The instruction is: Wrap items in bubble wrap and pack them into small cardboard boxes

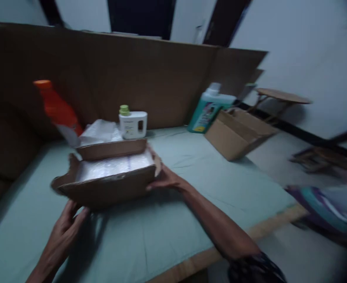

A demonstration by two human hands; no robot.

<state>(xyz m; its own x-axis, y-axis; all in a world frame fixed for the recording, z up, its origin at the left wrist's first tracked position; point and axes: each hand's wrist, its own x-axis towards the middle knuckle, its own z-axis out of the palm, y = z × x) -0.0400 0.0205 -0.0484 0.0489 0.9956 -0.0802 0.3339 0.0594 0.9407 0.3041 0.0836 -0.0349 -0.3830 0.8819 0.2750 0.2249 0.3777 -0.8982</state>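
An open cardboard box (108,190) is tilted slightly in front of me, its flaps up and its near-left corner raised above the sheet. Inside lies something in clear bubble wrap (114,166), whose contents I cannot make out. My right hand (164,177) grips the right end of the box, thumb on the near side. At the lower left corner is my left hand (69,226), with fingertips tucked under the box and thumb in front.
A pale green sheet (185,220) covers the table. Behind the box stand an orange bottle (60,110), crumpled bubble wrap (101,131) and a white bottle (134,125). A teal bottle (204,112) and another open cardboard box (235,135) are at right. Cardboard panels (150,78) wall the back.
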